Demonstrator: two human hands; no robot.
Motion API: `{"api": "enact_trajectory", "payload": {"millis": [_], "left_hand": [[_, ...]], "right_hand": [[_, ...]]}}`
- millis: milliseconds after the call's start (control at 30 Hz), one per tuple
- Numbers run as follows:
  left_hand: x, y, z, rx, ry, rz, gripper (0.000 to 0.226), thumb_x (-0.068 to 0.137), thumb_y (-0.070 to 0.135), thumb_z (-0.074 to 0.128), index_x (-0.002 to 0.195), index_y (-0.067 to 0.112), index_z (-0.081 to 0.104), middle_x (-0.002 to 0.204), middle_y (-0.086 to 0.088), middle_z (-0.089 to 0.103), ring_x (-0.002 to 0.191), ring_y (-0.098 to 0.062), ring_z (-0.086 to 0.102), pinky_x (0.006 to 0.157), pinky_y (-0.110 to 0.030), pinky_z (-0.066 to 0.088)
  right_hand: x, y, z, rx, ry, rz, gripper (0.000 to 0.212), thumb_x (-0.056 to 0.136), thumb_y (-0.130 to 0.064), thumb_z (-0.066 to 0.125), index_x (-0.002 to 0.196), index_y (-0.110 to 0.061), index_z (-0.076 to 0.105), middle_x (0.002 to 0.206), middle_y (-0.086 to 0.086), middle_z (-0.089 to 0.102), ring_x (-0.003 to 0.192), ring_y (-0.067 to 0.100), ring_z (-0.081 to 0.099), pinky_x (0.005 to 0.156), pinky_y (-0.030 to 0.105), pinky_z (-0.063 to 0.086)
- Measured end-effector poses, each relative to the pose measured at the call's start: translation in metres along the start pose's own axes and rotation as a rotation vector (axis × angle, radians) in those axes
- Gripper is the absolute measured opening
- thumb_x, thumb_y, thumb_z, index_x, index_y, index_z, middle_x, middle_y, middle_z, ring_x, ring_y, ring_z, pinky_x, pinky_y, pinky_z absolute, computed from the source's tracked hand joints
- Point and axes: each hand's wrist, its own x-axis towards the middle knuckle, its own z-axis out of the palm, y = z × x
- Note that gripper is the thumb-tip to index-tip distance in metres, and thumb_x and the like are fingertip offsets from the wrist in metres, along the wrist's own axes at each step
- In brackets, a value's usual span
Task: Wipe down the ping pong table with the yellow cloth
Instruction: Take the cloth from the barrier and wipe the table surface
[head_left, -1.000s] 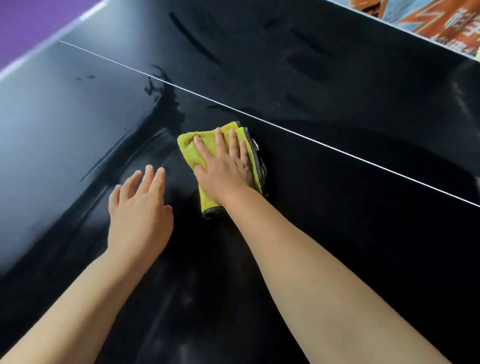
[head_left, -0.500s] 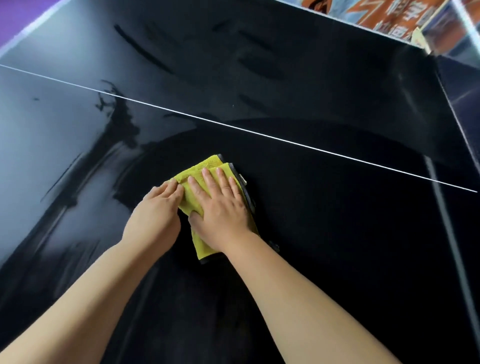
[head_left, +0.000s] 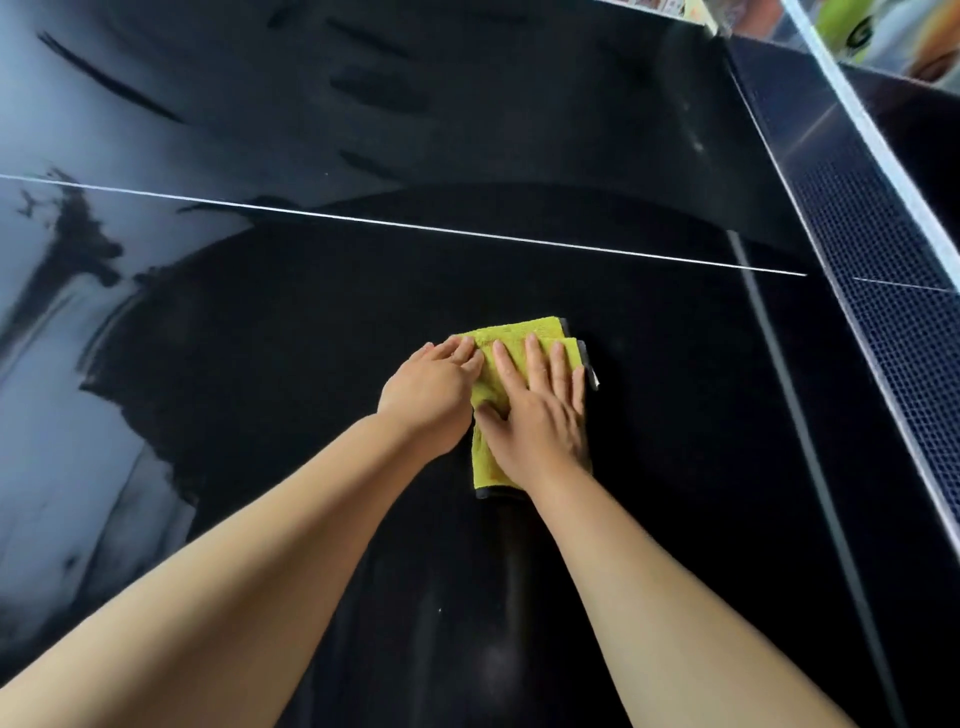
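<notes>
My right hand lies flat on the folded yellow cloth, fingers straight, pressing it onto the black table. My left hand rests just beside it, fingers relaxed, tips touching the cloth's left edge. The cloth sits on my side of the white line, near the net.

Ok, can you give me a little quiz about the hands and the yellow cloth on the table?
1. True or false: the right hand lies flat on the yellow cloth.
2. What do the fingertips of the left hand touch? A the cloth's left edge; B the white line; C nothing.
3. Fill in: the net stands to the ___ of the cloth.
Key: 1 true; 2 A; 3 right.
</notes>
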Motion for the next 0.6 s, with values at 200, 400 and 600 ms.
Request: {"api": "enact_trajectory", "payload": {"millis": [200,400,600], "left_hand": [[-0.05,0.034,0.017,0.057,-0.09,0.083,0.058,0.096,0.012,0.029,0.151,0.016,0.009,0.158,-0.001,0.001,0.145,-0.013,-0.004,0.116,-0.028,-0.005],[-0.1,0.014,0.019,0.209,-0.145,0.162,0.054,0.101,0.024,0.017,0.15,0.01,0.001,0.158,-0.006,-0.002,0.145,-0.017,-0.005,0.117,-0.032,-0.009],[-0.126,-0.072,-0.005,0.284,-0.141,0.207,0.054,0.101,0.028,0.015,0.15,0.01,0.0,0.158,-0.006,-0.001,0.145,-0.017,-0.005,0.115,-0.033,-0.012]], "right_hand": [[-0.08,-0.003,0.006,0.022,-0.054,0.168,0.072,0.096,-0.061,0.029,0.152,-0.042,-0.011,0.161,0.002,-0.02,0.145,0.029,-0.027,0.112,0.062,-0.016],[-0.117,-0.047,0.013,0.005,-0.134,0.275,0.064,0.098,-0.058,0.019,0.151,-0.042,-0.014,0.161,0.004,-0.023,0.144,0.03,-0.029,0.11,0.067,-0.014],[-0.107,-0.143,0.025,0.005,-0.134,0.316,0.064,0.096,-0.058,0.012,0.151,-0.04,-0.015,0.16,0.006,-0.023,0.144,0.032,-0.029,0.11,0.066,-0.015]]}}
